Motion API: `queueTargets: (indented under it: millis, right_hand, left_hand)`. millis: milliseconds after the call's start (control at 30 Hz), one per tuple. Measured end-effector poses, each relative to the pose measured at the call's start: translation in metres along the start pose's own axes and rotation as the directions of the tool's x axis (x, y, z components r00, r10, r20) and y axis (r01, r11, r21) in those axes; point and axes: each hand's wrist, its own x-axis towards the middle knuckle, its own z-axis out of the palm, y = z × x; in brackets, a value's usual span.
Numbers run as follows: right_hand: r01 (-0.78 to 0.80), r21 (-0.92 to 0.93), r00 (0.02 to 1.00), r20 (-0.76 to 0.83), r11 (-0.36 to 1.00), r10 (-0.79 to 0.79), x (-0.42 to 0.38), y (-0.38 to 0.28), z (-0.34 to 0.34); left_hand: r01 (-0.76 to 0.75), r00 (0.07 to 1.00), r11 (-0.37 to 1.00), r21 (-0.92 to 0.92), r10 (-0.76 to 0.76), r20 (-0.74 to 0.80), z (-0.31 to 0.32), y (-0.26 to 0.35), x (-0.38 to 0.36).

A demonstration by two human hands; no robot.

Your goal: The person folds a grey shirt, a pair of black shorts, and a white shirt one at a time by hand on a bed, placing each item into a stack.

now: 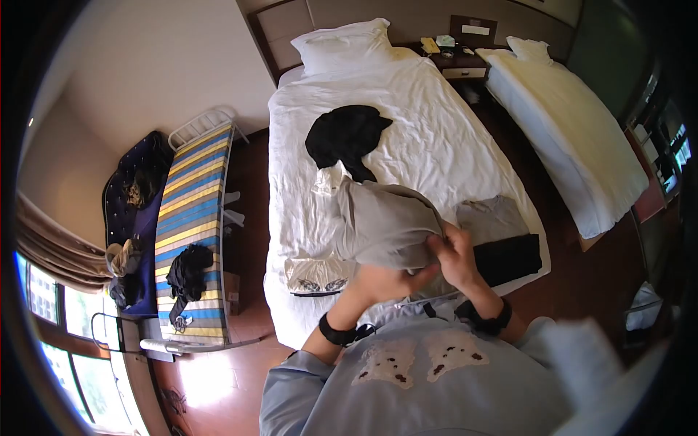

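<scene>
A grey-beige cloth [389,221] is bunched up between my two hands over the near part of the white bed [298,203]. My right hand [452,258] grips its near right edge. Under its near side, my left hand [392,282] is closed on the same cloth, its fingers partly hidden. Beyond lies a crumpled black garment [345,138], with a shiny white piece [331,179] beside it. A folded pale satin item [318,274] rests to the left. On the right are a flat grey garment [496,218] and a folded black one [507,259].
A striped folding cot [190,225] holding black clothing [190,272] stands to the left, next to a dark tufted sofa [131,218]. To the right are a nightstand [463,73] and a second white bed [567,131]. A pillow [345,47] lies at the bed's head.
</scene>
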Motion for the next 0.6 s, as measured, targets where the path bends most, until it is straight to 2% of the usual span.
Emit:
queueTargets:
  millis: [100, 133, 167, 200, 233, 267, 333, 367, 400, 433, 467, 500, 533, 567, 600]
  right_hand:
    - [-0.013, 0.003, 0.999, -0.042, 1.0, 0.013, 0.005, -0.002, -0.006]
    - [-0.103, 0.016, 0.993, -0.059, 0.995, 0.103, 0.008, -0.005, -0.014]
    - [-0.043, 0.143, 0.984, -0.165, 0.989, 0.067, 0.014, -0.006, -0.017]
    - [-0.094, 0.198, 0.958, -0.248, 0.976, 0.143, 0.019, 0.005, -0.033]
    - [-0.078, 0.276, 0.937, -0.309, 0.958, 0.166, 0.022, 0.011, -0.051]
    - [-0.026, 0.472, 0.908, -0.358, 0.881, 0.219, 0.024, 0.011, -0.062]
    - [0.124, 0.584, 0.921, -0.368, 0.802, 0.126, 0.016, 0.012, -0.097]
    - [0.159, 0.696, 0.929, -0.344, 0.7, 0.132, 0.011, 0.016, -0.107]
    - [0.143, 0.785, 0.956, -0.268, 0.603, 0.121, 0.007, 0.005, -0.104]
    - [0.115, 0.859, 0.976, -0.191, 0.499, 0.104, 0.001, -0.006, -0.099]
    - [0.03, 0.9, 0.967, -0.136, 0.435, 0.214, -0.006, 0.004, -0.091]
    - [-0.051, 0.931, 0.945, -0.073, 0.361, 0.32, -0.013, 0.024, -0.082]
    - [-0.184, 0.961, 0.912, 0.088, 0.208, 0.4, -0.023, 0.048, -0.071]
    - [-0.264, 0.947, 0.883, 0.161, 0.183, 0.441, -0.032, 0.059, -0.052]
    - [-0.389, 0.921, 0.828, 0.364, -0.031, 0.427, -0.038, 0.071, -0.04]
  left_hand:
    - [-0.006, 0.994, 0.982, -0.187, -0.015, -0.111, -0.014, -0.011, -0.006]
    - [0.519, 0.833, 0.855, 0.002, -0.506, 0.225, -0.033, -0.008, -0.013]
    - [0.204, 0.958, 0.963, -0.178, -0.234, -0.168, -0.027, -0.029, -0.024]
    - [0.32, 0.899, 0.912, -0.255, -0.377, -0.22, -0.043, -0.027, -0.029]
    - [0.461, 0.751, 0.818, -0.346, -0.566, -0.339, -0.056, -0.028, -0.041]
    - [0.523, 0.558, 0.758, -0.389, -0.65, -0.516, -0.065, -0.053, -0.063]
    - [0.052, 0.503, 0.68, -0.731, -0.651, -0.569, -0.097, -0.057, -0.091]
    - [-0.089, 0.612, 0.753, -0.652, -0.476, -0.632, -0.108, -0.07, -0.115]
    - [-0.306, 0.662, 0.554, -0.774, -0.46, -0.592, -0.111, -0.052, -0.11]
    - [-0.475, 0.712, 0.291, -0.83, -0.428, -0.557, -0.114, -0.033, -0.105]
    - [-0.322, 0.626, 0.324, -0.89, -0.632, -0.457, -0.102, -0.053, -0.123]
    - [-0.16, 0.485, 0.312, -0.936, -0.801, -0.35, -0.078, -0.092, -0.153]
    - [-0.093, 0.561, 0.224, -0.97, -0.793, -0.237, -0.039, -0.131, -0.18]
    - [-0.155, 0.363, 0.055, -0.986, -0.925, -0.109, 0.042, -0.222, -0.24]
    - [-0.146, 0.487, -0.168, -0.975, -0.87, 0.077, 0.052, -0.166, -0.205]
